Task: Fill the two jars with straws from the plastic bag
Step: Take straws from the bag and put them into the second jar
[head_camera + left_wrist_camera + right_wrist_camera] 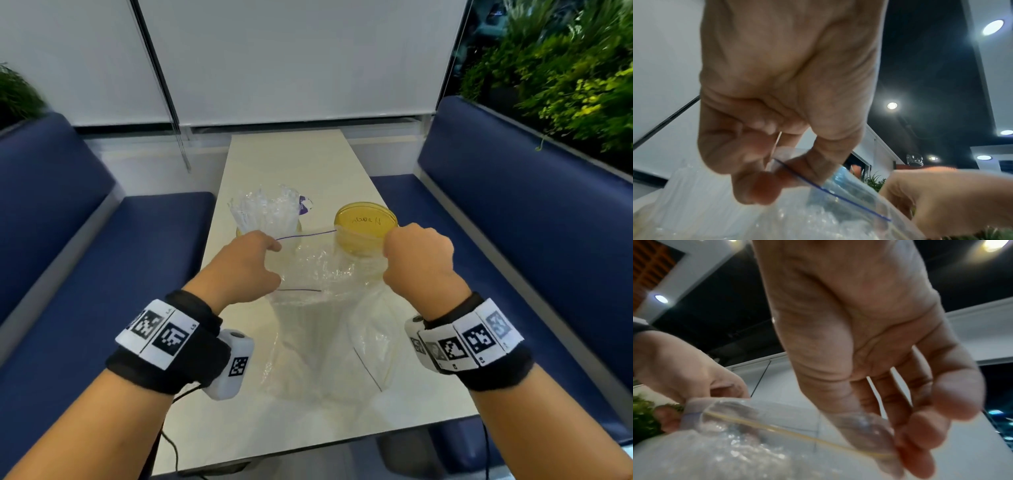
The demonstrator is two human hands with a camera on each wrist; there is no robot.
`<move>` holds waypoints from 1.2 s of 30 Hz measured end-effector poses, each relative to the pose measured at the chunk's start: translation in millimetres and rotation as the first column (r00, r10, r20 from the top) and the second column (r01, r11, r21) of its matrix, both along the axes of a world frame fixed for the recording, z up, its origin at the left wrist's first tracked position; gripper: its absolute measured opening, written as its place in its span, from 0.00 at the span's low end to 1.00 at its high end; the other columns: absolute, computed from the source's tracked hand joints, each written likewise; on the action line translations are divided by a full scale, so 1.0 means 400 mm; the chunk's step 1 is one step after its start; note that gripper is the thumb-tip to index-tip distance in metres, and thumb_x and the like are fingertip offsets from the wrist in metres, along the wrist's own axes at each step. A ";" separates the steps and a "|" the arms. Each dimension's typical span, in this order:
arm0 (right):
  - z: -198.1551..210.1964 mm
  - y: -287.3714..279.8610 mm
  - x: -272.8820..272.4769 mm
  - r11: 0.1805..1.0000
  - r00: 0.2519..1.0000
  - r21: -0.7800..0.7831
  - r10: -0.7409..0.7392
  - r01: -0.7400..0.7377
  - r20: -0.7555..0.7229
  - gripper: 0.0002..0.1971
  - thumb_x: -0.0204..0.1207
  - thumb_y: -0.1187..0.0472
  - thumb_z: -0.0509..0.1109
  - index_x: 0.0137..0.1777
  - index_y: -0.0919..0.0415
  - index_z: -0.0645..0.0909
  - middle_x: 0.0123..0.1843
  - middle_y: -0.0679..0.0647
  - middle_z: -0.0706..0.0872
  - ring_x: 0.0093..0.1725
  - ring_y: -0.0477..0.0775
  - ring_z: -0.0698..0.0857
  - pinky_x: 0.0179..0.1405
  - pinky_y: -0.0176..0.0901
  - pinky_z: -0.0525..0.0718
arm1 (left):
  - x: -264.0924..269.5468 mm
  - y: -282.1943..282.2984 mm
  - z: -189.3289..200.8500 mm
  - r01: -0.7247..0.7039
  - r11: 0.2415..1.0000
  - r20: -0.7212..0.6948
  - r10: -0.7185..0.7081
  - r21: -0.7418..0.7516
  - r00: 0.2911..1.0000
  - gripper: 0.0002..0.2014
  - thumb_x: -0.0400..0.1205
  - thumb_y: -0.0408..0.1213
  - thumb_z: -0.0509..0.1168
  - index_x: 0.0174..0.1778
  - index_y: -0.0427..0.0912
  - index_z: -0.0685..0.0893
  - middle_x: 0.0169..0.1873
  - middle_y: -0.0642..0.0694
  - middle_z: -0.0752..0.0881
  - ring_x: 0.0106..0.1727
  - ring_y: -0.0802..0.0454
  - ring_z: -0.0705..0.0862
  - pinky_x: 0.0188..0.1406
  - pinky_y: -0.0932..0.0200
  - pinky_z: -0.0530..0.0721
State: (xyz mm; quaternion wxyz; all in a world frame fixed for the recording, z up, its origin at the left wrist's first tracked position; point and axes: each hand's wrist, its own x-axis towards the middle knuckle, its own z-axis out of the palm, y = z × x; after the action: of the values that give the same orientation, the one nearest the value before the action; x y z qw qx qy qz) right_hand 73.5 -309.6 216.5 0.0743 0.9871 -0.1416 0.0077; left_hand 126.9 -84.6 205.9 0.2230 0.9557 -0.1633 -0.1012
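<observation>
i see the bag (pixel 325 329) held up over the near half of the counter (pixel 294 161), its lower part sagging onto the surface and its mouth raised toward the jars. it is clear plastic with a thin purple zip line along the top edge. whether straws are left inside i cannot tell; the plastic only shows crinkled glare.

my left hand (pixel 245 262) has its grip clamped on the left corner of the bag's mouth; in the left wrist view the thumb and fingers (pixel 764 190) pinch the plastic right at the blue line. my right hand (pixel 419 255) has its grip clamped on the right corner, and in the right wrist view the fingertips (pixel 920 456) squeeze the rim edge. the mouth is stretched between the two hands, with the far lip taut and the near lip lower.

just beyond the left hand stands the left jar (pixel 294 228), packed with clear wrapped straws (pixel 263 209) that stick up above its rim. just beyond the right hand stands the right jar (pixel 366 228), yellow-tinted, seen partly through the bag; handwriting shows on it, too blurred to read.

blue benches (pixel 513 192) flank the counter, with white blinds at the far end and green plants at the upper right.
</observation>
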 end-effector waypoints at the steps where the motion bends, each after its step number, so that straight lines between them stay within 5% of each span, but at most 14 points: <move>1: -0.004 0.010 0.009 1.000 1.000 -0.027 -0.009 0.009 -0.027 0.07 0.75 0.68 0.70 0.38 0.58 0.77 0.32 0.50 0.73 0.27 0.49 0.68 0.22 0.38 0.59 | -0.003 -0.004 -0.001 0.015 1.000 -0.001 -0.015 0.008 1.000 0.32 0.78 0.31 0.68 0.80 0.50 0.72 0.78 0.52 0.73 0.72 0.49 0.77 0.61 0.62 0.75; 5: -0.010 0.047 0.045 0.999 0.999 -0.026 0.047 -0.048 -0.027 0.07 0.77 0.65 0.69 0.53 0.57 0.81 0.40 0.51 0.77 0.36 0.52 0.77 0.27 0.39 0.66 | -0.010 -0.042 -0.005 0.085 0.996 -0.036 -0.085 -0.002 0.996 0.40 0.75 0.30 0.69 0.85 0.50 0.64 0.81 0.55 0.68 0.77 0.49 0.73 0.64 0.59 0.77; 7: -0.016 0.042 0.053 0.999 0.999 -0.015 0.030 -0.031 -0.043 0.09 0.77 0.66 0.69 0.56 0.59 0.81 0.50 0.54 0.81 0.46 0.56 0.81 0.37 0.42 0.73 | -0.006 -0.046 -0.010 0.057 0.997 -0.045 -0.059 -0.043 0.997 0.41 0.75 0.30 0.70 0.85 0.48 0.63 0.82 0.53 0.67 0.73 0.49 0.76 0.54 0.64 0.78; 10: -0.034 -0.002 0.057 0.998 0.998 0.035 -0.057 0.057 -0.021 0.07 0.77 0.68 0.69 0.52 0.58 0.83 0.41 0.51 0.79 0.37 0.52 0.76 0.33 0.41 0.72 | 0.000 -0.028 -0.025 0.006 0.992 -0.059 -0.014 -0.126 0.998 0.38 0.75 0.29 0.69 0.83 0.50 0.67 0.79 0.53 0.70 0.55 0.53 0.81 0.35 0.69 0.76; 13: -0.058 -0.025 0.055 0.998 0.998 0.031 -0.059 0.060 -0.027 0.13 0.76 0.63 0.72 0.60 0.53 0.84 0.51 0.52 0.80 0.52 0.55 0.79 0.37 0.42 0.72 | -0.001 -0.020 -0.044 0.003 0.982 -0.041 -0.011 -0.188 0.999 0.38 0.74 0.30 0.70 0.82 0.51 0.68 0.78 0.54 0.72 0.58 0.54 0.79 0.44 0.67 0.78; 15: -0.059 -0.016 0.052 0.998 0.993 -0.037 0.044 -0.041 0.105 0.11 0.77 0.57 0.72 0.59 0.52 0.84 0.60 0.53 0.78 0.61 0.57 0.75 0.45 0.43 0.74 | -0.005 -0.030 -0.059 0.008 0.973 -0.010 -0.010 -0.229 1.000 0.38 0.74 0.31 0.71 0.82 0.49 0.68 0.78 0.54 0.72 0.62 0.52 0.79 0.51 0.65 0.77; 18: -0.031 0.031 0.048 0.944 0.910 0.116 0.258 -0.309 0.324 0.11 0.83 0.51 0.66 0.56 0.54 0.86 0.55 0.51 0.83 0.53 0.53 0.82 0.44 0.42 0.79 | -0.014 -0.047 -0.081 0.001 0.948 0.016 0.004 -0.318 1.000 0.36 0.74 0.32 0.71 0.81 0.47 0.70 0.76 0.52 0.75 0.68 0.46 0.80 0.62 0.58 0.78; 20: -0.026 0.068 0.063 0.866 0.888 0.244 0.372 -0.437 0.270 0.14 0.83 0.47 0.64 0.58 0.52 0.86 0.53 0.51 0.85 0.52 0.53 0.84 0.48 0.46 0.83 | -0.020 -0.053 -0.093 0.002 0.928 0.028 0.009 -0.372 1.000 0.36 0.74 0.31 0.71 0.80 0.46 0.70 0.73 0.51 0.77 0.67 0.45 0.81 0.61 0.58 0.78; 23: -0.036 0.101 0.095 0.874 0.887 0.186 0.461 -0.448 -0.030 0.25 0.80 0.37 0.63 0.70 0.49 0.79 0.65 0.53 0.81 0.64 0.56 0.81 0.60 0.51 0.81 | -0.027 -0.058 -0.109 0.018 0.904 0.043 0.001 -0.428 0.999 0.36 0.74 0.31 0.71 0.80 0.47 0.71 0.74 0.53 0.76 0.63 0.53 0.80 0.56 0.66 0.75; 25: -0.042 0.108 0.115 0.887 0.895 0.161 0.444 -0.432 -0.046 0.30 0.79 0.35 0.64 0.74 0.51 0.73 0.70 0.56 0.76 0.65 0.59 0.80 0.60 0.51 0.79 | -0.029 -0.057 -0.119 0.029 0.891 0.055 -0.005 -0.453 0.998 0.36 0.73 0.31 0.71 0.79 0.48 0.72 0.72 0.54 0.77 0.61 0.54 0.79 0.53 0.68 0.74; 29: -0.073 0.111 0.147 0.921 0.934 0.188 0.355 -0.342 -0.037 0.37 0.77 0.32 0.64 0.78 0.58 0.69 0.77 0.60 0.69 0.67 0.61 0.80 0.58 0.50 0.80 | -0.031 -0.048 -0.136 0.013 0.872 0.062 0.020 -0.490 0.998 0.36 0.73 0.30 0.71 0.80 0.48 0.72 0.70 0.55 0.78 0.66 0.54 0.77 0.62 0.63 0.72; 32: -0.094 0.105 0.161 0.931 0.935 0.208 0.329 -0.299 -0.129 0.31 0.81 0.36 0.62 0.74 0.60 0.75 0.77 0.62 0.70 0.64 0.62 0.81 0.59 0.51 0.79 | -0.029 -0.042 -0.146 -0.006 0.864 0.055 0.039 -0.504 0.998 0.35 0.75 0.30 0.71 0.80 0.47 0.72 0.69 0.55 0.79 0.66 0.55 0.77 0.63 0.63 0.72; 36: -0.104 0.104 0.159 0.862 0.882 0.310 0.455 -0.401 -0.124 0.23 0.86 0.44 0.59 0.77 0.53 0.69 0.64 0.61 0.82 0.57 0.62 0.84 0.52 0.50 0.80 | -0.023 -0.044 -0.154 -0.027 0.850 0.031 0.051 -0.527 0.998 0.35 0.74 0.35 0.71 0.80 0.47 0.72 0.69 0.54 0.78 0.66 0.56 0.78 0.61 0.63 0.73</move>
State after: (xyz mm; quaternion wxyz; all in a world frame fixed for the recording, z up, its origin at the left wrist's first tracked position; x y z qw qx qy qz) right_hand 137.0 -267.9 174.8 -0.0539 0.9902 0.0904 -0.0914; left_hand 117.5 -102.3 144.4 0.4742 0.8633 -0.1704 -0.0271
